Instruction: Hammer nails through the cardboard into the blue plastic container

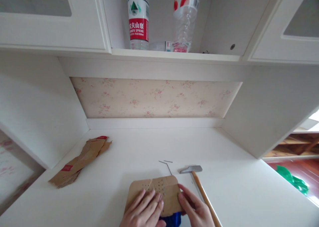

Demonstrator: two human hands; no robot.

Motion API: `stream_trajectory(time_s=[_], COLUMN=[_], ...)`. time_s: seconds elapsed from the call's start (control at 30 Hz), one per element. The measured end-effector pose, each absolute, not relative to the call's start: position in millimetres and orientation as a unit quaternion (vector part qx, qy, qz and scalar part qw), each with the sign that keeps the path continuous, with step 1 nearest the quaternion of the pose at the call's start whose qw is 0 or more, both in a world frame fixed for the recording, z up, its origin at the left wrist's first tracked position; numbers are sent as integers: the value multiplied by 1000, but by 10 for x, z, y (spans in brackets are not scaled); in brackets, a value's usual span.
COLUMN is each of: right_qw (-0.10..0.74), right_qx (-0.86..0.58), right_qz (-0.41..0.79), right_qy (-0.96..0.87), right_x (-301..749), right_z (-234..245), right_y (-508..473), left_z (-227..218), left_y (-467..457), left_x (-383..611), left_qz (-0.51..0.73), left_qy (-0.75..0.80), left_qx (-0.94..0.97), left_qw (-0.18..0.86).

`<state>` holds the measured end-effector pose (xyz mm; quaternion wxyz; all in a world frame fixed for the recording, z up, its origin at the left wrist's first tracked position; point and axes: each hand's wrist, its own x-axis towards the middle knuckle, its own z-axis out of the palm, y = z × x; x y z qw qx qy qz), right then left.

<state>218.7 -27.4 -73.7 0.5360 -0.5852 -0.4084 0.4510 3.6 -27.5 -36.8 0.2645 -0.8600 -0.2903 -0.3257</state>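
Note:
A brown piece of cardboard (171,195) with rounded corners and rows of small holes is at the front middle of the white tabletop. Flat across its left part lies my left hand (147,208), fingers stretched out. My right hand (195,207) pinches the cardboard's right edge between thumb and fingers. Something shiny and blue (174,220) shows under the near edge; its kind is mostly hidden. Just right of my right hand rests a hammer (203,188) with a wooden handle and grey metal head. Beyond the cardboard lie several thin nails (168,164).
Torn, folded brown cardboard (82,162) lies on the left of the white table (129,147). Above, a cabinet shelf (159,56) holds a bottle with a red and white label (139,21) and another clear bottle (184,24). White side panels stand left and right.

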Motion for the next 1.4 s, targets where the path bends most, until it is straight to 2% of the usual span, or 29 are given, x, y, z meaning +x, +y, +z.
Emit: stream_trajectory(time_s=[0.23, 0.33, 0.43, 0.53, 0.63, 0.8, 0.87, 0.97, 1.13, 1.4], right_qw=[537, 538, 476, 405, 382, 392, 405, 420, 426, 402], right_qx=[-590, -574, -465, -328, -282, -321, -350, -379, -390, -389], right_qz=[392, 256, 131, 137, 153, 190, 192, 189, 190, 204], right_qy=[-457, -562, -735, -842, -867, -841, -823, -803, -794, -803], right_x=[2245, 2310, 2253, 2079, 1949, 1977, 2003, 2011, 1981, 1978], right_z=[-745, -645, -454, -288, -245, -364, -426, -508, -542, -470], right_y=[-296, -337, -355, -310, -238, -197, -207, -228, -240, -238], left_z=[-286, -294, -360, -509, -636, -481, -348, -242, -290, -228], left_y=[-294, -308, -322, -340, -355, -379, -406, -459, -492, -427], left_x=[-64, -58, -27, 34, 89, 30, -47, -174, -278, -115], left_qz=[-296, -301, -313, -349, -376, -361, -323, -331, -373, -377], left_qy=[-265, -272, -283, -314, -339, -330, -320, -358, -442, -434], left_qx=[-876, -876, -871, -854, -840, -852, -876, -867, -814, -818], left_qw=[272, 262, 251, 226, 194, 187, 162, 105, 44, 5])
